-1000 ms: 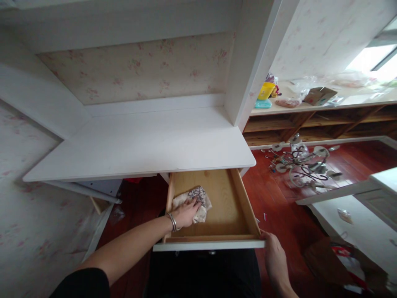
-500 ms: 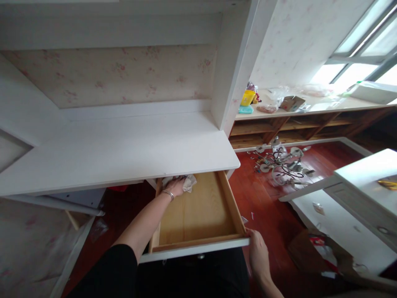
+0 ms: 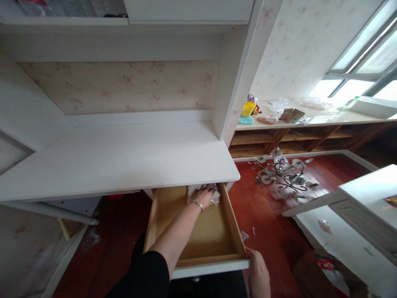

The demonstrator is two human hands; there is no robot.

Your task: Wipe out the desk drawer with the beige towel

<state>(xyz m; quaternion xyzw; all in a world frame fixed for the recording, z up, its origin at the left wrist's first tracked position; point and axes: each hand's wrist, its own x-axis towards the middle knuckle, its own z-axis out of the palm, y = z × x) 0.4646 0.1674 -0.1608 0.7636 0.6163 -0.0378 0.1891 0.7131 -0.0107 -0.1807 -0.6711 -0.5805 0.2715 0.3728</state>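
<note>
cloth under left grip, drawer back

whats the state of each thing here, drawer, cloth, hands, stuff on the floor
drawer: pulled open under the white desk, bare wood inside
cloth: crumpled at the drawer's back right, under the left hand
left hand: pressed flat on the cloth
right hand: gripping the drawer's front right corner
chandelier: lying on the red floor
</note>
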